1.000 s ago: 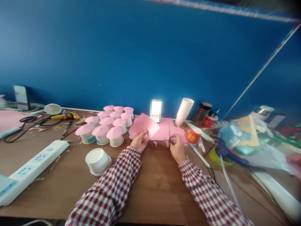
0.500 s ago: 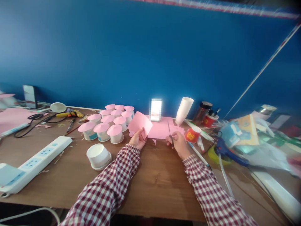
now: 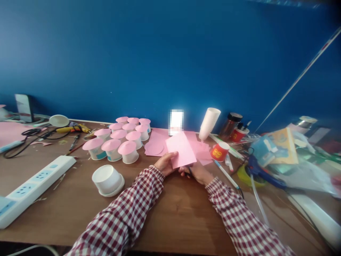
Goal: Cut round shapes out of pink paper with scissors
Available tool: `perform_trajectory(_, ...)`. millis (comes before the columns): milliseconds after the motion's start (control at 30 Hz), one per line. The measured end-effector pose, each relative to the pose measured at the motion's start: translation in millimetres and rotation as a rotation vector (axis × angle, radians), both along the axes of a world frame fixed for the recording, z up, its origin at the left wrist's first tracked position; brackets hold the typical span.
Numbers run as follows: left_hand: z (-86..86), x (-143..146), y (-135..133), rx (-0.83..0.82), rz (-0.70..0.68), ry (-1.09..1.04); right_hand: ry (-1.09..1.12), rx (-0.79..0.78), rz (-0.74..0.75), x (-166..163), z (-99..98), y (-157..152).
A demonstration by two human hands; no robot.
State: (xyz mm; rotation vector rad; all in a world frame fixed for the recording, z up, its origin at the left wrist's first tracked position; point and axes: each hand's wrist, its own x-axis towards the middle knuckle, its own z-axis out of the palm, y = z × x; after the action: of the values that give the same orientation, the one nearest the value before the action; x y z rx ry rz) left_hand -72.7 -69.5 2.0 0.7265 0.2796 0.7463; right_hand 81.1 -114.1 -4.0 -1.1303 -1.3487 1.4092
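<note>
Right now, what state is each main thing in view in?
Left hand: gripping the pink sheet.
Right hand: holding scissors.
Pink sheet: held up off the table.
Scissors: open or shut, cannot tell.
Pink paper stack: lying flat.
Pink-topped cups: standing grouped.
White bowl: upside down.
Red cup: apparently upside down.
Dark jar: capped.
Power strip: white adapter seated in it.

Pretty plain setup tbh: a big blue wall (image 3: 149,60) fills most of the backdrop, with a few tiny pale specks on it. A thin whitish strip with reddish bits (image 3: 303,76) slants up along the right side. The brown wood-look table (image 3: 173,220) runs right up to the wall. Light's softer and brighter toward the upper left, the top right corner goes nearly black.
</note>
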Motion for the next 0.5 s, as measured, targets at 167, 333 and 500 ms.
perform_trajectory(167,-3.6,2,0,-0.021,0.055,0.032,-0.009,0.051,0.182,6,9.7,-4)
perform_trajectory(333,-8.1,5,6,-0.06,0.128,0.025,0.034,-0.004,0.234,8,10.5,-1)
perform_trajectory(500,-2.9,-2,14,-0.283,0.325,-0.064,0.098,-0.032,0.042,6,-0.2,5)
